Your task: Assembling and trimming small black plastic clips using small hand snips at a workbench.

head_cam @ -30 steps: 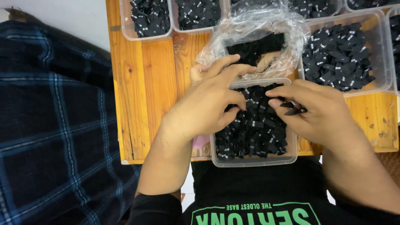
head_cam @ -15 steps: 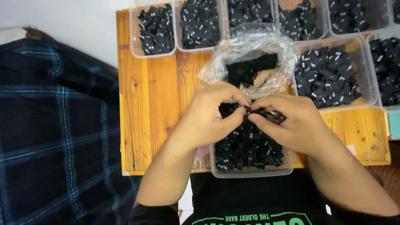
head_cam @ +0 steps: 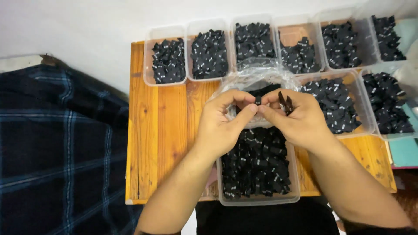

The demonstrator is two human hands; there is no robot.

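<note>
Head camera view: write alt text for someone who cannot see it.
Two bare hands, left hand and right hand, meet fingertip to fingertip around a small black piece above a clear plastic tub full of similar black pieces. More filled tubs line a wooden table; dark plaid cloth lies at left.

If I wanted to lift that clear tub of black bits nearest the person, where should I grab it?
Probably by the two long side rims of the near tub, coming down from above with both hands: it is open-topped, full of small black pieces, and overhangs the wooden table edge.
</note>
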